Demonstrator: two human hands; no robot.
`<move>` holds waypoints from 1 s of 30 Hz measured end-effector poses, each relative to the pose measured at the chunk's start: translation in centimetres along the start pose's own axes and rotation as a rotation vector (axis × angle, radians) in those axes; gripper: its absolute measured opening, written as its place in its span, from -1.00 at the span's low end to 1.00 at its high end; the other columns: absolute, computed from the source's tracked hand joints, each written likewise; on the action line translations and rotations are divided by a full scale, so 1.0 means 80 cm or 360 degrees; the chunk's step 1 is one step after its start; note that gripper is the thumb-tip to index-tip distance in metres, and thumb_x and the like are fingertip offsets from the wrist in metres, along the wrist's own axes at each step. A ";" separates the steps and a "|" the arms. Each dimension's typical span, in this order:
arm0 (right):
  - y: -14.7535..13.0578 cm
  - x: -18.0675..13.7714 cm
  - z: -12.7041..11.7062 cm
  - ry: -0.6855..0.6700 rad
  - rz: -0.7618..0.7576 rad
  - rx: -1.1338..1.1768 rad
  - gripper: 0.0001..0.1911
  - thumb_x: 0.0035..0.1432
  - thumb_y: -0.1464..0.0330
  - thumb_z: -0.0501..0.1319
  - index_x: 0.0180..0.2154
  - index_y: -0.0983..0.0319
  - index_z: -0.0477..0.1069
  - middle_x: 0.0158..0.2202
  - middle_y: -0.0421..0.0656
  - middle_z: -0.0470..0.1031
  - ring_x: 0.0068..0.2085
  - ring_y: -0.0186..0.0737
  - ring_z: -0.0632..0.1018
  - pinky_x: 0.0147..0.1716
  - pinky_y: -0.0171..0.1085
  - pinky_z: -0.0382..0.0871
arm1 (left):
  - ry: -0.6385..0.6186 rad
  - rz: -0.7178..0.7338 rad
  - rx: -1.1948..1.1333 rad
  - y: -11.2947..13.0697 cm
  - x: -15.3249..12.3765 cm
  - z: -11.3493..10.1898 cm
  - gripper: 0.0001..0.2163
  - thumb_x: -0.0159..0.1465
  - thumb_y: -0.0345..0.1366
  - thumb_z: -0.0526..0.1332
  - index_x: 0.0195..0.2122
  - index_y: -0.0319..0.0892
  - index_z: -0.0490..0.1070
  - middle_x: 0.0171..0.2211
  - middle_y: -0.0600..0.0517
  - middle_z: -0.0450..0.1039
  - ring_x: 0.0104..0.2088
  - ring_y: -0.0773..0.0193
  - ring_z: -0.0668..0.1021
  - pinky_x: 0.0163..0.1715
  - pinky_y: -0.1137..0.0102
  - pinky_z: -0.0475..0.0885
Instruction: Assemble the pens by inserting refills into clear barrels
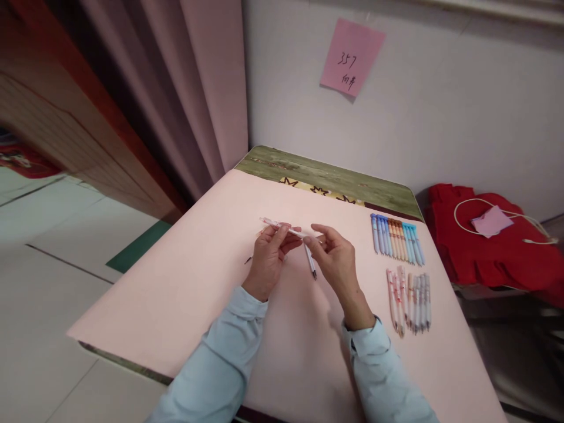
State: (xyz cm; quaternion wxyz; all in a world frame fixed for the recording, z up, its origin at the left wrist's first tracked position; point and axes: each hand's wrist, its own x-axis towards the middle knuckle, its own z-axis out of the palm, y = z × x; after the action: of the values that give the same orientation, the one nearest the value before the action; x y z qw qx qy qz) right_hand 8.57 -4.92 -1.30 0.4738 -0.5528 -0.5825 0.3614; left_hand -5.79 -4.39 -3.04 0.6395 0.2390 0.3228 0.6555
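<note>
A slim pen (296, 233) with a clear, red-patterned end and a white section is held above the middle of the table. My left hand (269, 252) pinches it between thumb and fingers. At the pen's right end, the thumb and fingers of my right hand (335, 254) close on its tip; the exact contact is partly hidden. Just below, between the hands, white pen refills (311, 264) with dark tips lie on the pink table cover (198, 264). A small dark-tipped piece (248, 259) pokes out left of my left hand.
On the right lie a row of blue, brown and turquoise pens (396, 238) and nearer rows of clear red-patterned and grey pens (409, 302). Beyond the right edge sits a red cloth (458, 252) with a white cable. A wall (282, 88) stands behind, a curtain (215, 76) at left.
</note>
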 end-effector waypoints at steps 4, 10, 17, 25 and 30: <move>0.001 -0.001 0.003 -0.0045 -0.0039 0.0094 -0.68 0.05 0.17 0.35 -0.19 0.18 0.40 -0.41 -0.22 0.55 -0.45 -0.30 0.53 -0.44 -0.34 0.41 | 0.0045 -0.0001 -0.0013 0.001 0.000 0.000 -0.75 0.17 -0.20 0.40 -0.24 -0.24 0.47 -0.27 -0.06 0.62 -0.30 0.27 0.64 -0.17 0.34 0.54; -0.001 -0.003 -0.002 -0.0037 0.0069 -0.0027 -0.62 0.17 0.03 0.24 -0.40 0.22 0.47 -0.53 -0.19 0.51 -0.51 -0.26 0.53 -0.48 -0.31 0.40 | 0.0036 -0.0022 -0.0009 0.001 -0.001 0.001 -0.75 0.17 -0.18 0.40 -0.25 -0.23 0.48 -0.26 -0.04 0.62 -0.30 0.28 0.64 -0.18 0.34 0.54; 0.000 0.000 -0.004 -0.0040 -0.0059 -0.0096 -0.59 0.04 0.11 0.37 -0.12 0.18 0.45 -0.34 -0.18 0.59 -0.42 -0.28 0.56 -0.40 -0.31 0.42 | 0.0033 -0.0001 0.0007 0.001 0.000 -0.001 -0.76 0.17 -0.20 0.40 -0.24 -0.24 0.48 -0.27 -0.06 0.62 -0.29 0.26 0.64 -0.16 0.33 0.54; -0.005 -0.001 -0.006 -0.0130 0.0011 -0.0228 -0.56 0.22 -0.03 0.16 -0.40 0.20 0.50 -0.51 -0.17 0.55 -0.48 -0.24 0.55 -0.42 -0.30 0.38 | 0.0012 -0.0007 0.0024 0.003 -0.001 0.000 -0.77 0.19 -0.20 0.39 -0.23 -0.25 0.49 -0.26 -0.07 0.62 -0.29 0.27 0.64 -0.16 0.34 0.53; -0.008 -0.002 -0.006 -0.0047 -0.0104 -0.0280 -0.68 0.12 0.05 0.30 -0.32 0.18 0.47 -0.44 -0.20 0.57 -0.43 -0.26 0.54 -0.40 -0.32 0.37 | 0.0024 -0.0005 0.0041 0.004 -0.001 0.001 -0.76 0.18 -0.20 0.39 -0.24 -0.24 0.49 -0.26 -0.07 0.62 -0.28 0.26 0.64 -0.15 0.33 0.52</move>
State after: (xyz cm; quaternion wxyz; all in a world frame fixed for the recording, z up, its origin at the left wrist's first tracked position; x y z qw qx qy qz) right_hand 8.81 -5.22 -0.58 0.4263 -0.5676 -0.6366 0.3013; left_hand -5.95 -4.47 -2.80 0.6349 0.2419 0.3364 0.6521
